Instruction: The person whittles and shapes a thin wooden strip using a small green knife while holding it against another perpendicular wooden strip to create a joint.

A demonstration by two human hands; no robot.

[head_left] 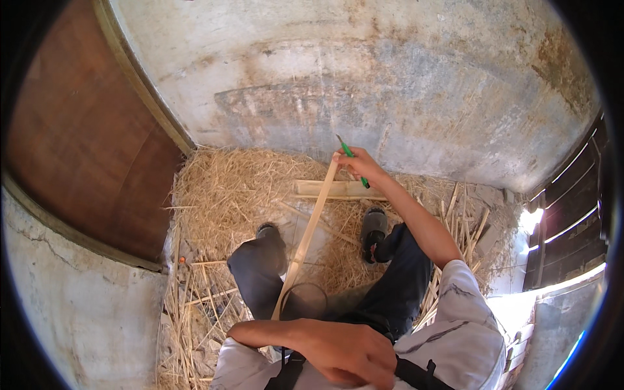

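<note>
Out in front, my right hand (356, 166) is closed on the upper end of a long, pale bamboo strip (311, 231). The same hand also holds a slim knife (347, 150) with a green handle, its thin dark tip pointing up toward the wall. From the hand, the strip slants down between my knees, and its lower end passes behind my left forearm. Close to my chest is my left hand (348, 351), back upward and slightly blurred. Its fingers bend down at the lower edge, so whether they grip anything is hidden.
A wider split bamboo piece (341, 190) lies on the floor beyond my feet. Straw-like shavings (227, 172) cover much of the ground. Loose strips (207, 299) lie to the left, more strips (463, 224) to the right. A stained wall (312, 84) stands ahead, a brown panel (91, 130) at left.
</note>
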